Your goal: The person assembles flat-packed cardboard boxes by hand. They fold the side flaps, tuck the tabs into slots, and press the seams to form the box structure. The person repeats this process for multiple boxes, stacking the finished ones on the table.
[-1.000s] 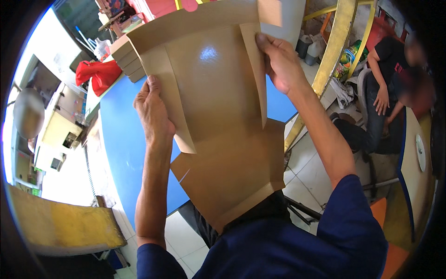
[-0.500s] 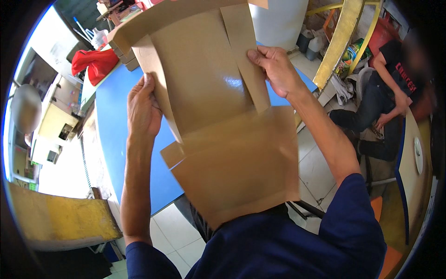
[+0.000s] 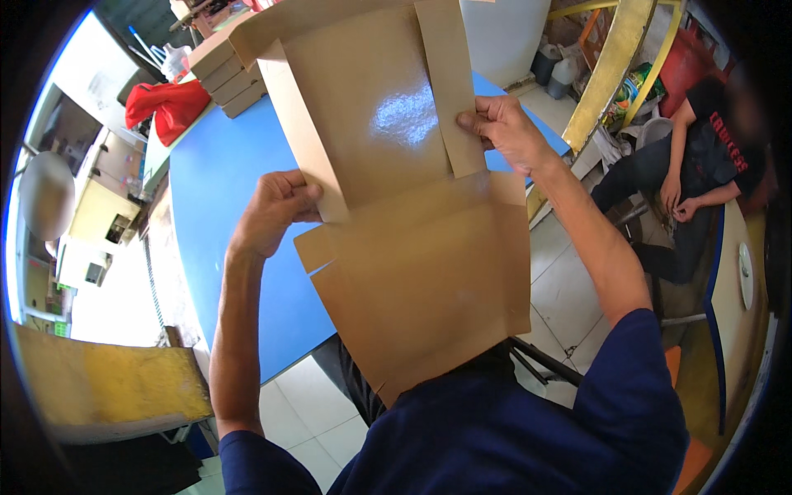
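Over the near edge of the blue surface [image 3: 223,214], the open cardboard box [image 3: 425,264] hangs between the left hand [image 3: 275,213] and right hand [image 3: 511,136], whose fingers [image 3: 302,198] now pinch its left flap [image 3: 304,136] and right flap [image 3: 451,74] lower than a moment ago, probably steadying the middle fold [image 3: 412,198].

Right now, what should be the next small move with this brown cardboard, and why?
Perhaps press the left flap and right flap inward: the left hand holds one near its lower end, the right hand grips the other's outer edge.
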